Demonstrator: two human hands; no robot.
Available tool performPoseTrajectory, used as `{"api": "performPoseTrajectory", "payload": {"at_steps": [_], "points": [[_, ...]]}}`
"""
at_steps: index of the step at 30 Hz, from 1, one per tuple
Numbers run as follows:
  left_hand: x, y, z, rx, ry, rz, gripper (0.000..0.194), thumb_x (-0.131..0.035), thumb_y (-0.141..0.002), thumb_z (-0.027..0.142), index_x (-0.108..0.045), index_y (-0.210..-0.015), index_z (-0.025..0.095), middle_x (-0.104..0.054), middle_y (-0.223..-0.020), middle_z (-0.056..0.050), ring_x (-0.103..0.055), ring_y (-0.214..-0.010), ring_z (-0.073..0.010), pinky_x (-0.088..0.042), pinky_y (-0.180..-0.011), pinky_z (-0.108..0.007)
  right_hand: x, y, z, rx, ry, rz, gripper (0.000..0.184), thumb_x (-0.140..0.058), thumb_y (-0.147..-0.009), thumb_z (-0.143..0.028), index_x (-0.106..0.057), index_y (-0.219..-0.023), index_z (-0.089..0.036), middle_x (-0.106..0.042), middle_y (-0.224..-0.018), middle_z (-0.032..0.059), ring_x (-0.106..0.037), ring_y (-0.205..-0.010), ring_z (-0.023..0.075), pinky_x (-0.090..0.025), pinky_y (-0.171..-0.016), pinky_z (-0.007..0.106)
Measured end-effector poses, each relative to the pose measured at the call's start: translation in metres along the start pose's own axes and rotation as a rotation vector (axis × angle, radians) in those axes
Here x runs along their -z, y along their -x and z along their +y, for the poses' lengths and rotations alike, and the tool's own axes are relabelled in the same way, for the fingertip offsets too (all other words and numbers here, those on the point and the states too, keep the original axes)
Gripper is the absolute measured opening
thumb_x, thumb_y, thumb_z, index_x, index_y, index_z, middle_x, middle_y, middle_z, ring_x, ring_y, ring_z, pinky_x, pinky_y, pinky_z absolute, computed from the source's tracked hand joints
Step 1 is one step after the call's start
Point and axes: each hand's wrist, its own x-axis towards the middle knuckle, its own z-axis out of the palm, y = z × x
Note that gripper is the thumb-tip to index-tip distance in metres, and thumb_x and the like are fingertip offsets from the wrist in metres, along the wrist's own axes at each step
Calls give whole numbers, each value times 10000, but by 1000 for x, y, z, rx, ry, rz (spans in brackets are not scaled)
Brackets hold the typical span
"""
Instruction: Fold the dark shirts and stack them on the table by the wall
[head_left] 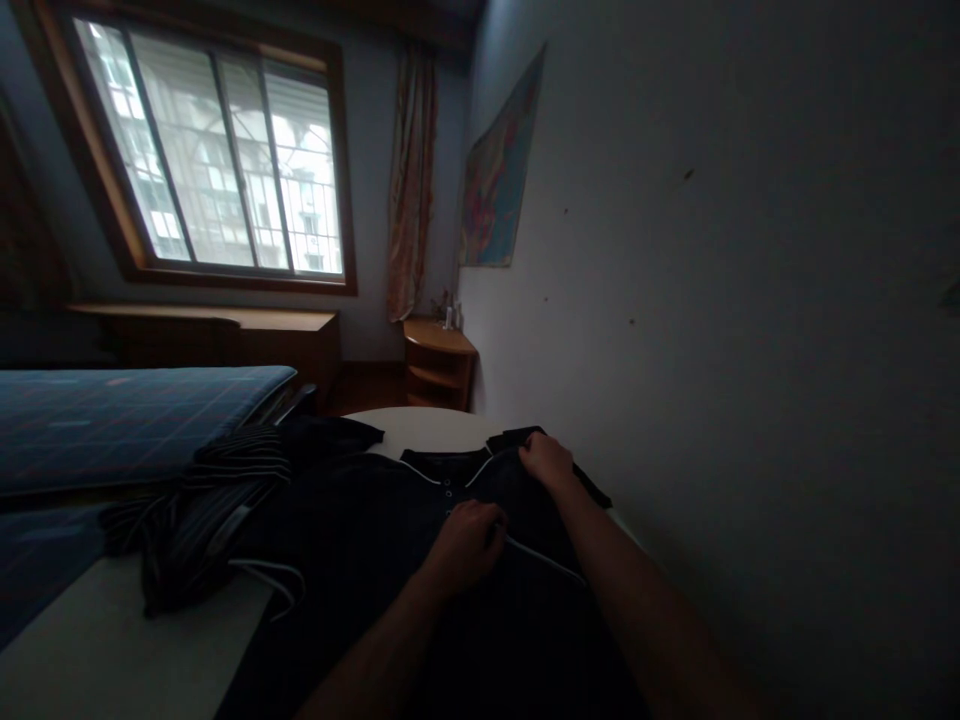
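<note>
Right hand (547, 462): fingers pinching shirt (367, 525), far right | left hand (466, 542): fingers curled, nearer (pinch unclear) | risk: 2 uneven pulls could crease it

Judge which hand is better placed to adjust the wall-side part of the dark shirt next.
Probably the right hand: it is at the cloth on that side, nearer the wall. The left hand is over the middle of the dark shirt, close to the buttons.
</note>
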Motion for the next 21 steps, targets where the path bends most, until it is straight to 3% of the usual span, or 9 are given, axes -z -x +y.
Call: {"api": "performPoseTrajectory", "payload": {"at_steps": [3, 6, 9, 12, 17, 21], "points": [[-1, 0, 1, 23, -28, 23, 166, -519, -907, 193, -637, -1022, 218, -699, -991, -40, -618, -958, -208, -435, -891, -332, 0, -2, -11, 42, 14, 35, 359, -503, -908, -418, -682, -1123, -193, -682, -1179, 135, -608, -1110, 287, -444, -903, 402], [-3, -1, 0, 31, -60, 25, 135, -509, -918, 207, -640, -949, 213, -702, -969, -42, -615, -944, -211, -430, -886, -332, -2, -2, -29, 185, 77, 65, 385, -434, -947, -405, -682, -1137, -181, -652, -1231, 146, -537, -1177, 291, -398, -948, 405], [-5, -2, 0, 48, -91, 27, 124, -511, -918, 220, -632, -892, 213, -701, -926, -37, -619, -909, -208, -435, -861, -323, -10, 0, -46, 310, 128, 11, 430, -344, -988, -366, -702, -1105, -159, -647, -1240, 163, -496, -1199, 305, -377, -953, 420], [-5, -3, 0, 112, -126, 66, 125, -488, -917, 204, -613, -911, 201, -686, -899, -50, -620, -891, -221, -436, -855, -343, -20, 2, -60, 370, 140, -63, 360, -403, -967, -301, -699, -1103, -149, -648, -1253, 168, -464, -1235, 316, -353, -973, 433], [-5, -4, -2, 335, -214, 242, 143, -490, -879, 159, -593, -975, 181, -664, -1003, -78, -594, -1016, -246, -395, -975, -394, -28, 0, -69, 376, 127, -122, 329, -490, -902, -192, -636, -1190, -129, -657, -1232, 189, -479, -1235, 322, -338, -980, 445], [-7, -4, -5, 390, -229, 258, 298, -529, -851, 180, -589, -1143, 164, -653, -1155, -100, -562, -1144, -259, -372, -1043, -400, -21, -6, -72, 339, 74, -108, 316, -489, -889, -132, -638, -1164, -175, -688, -1162, 146, -551, -1151, 285, -375, -940, 397]]}}
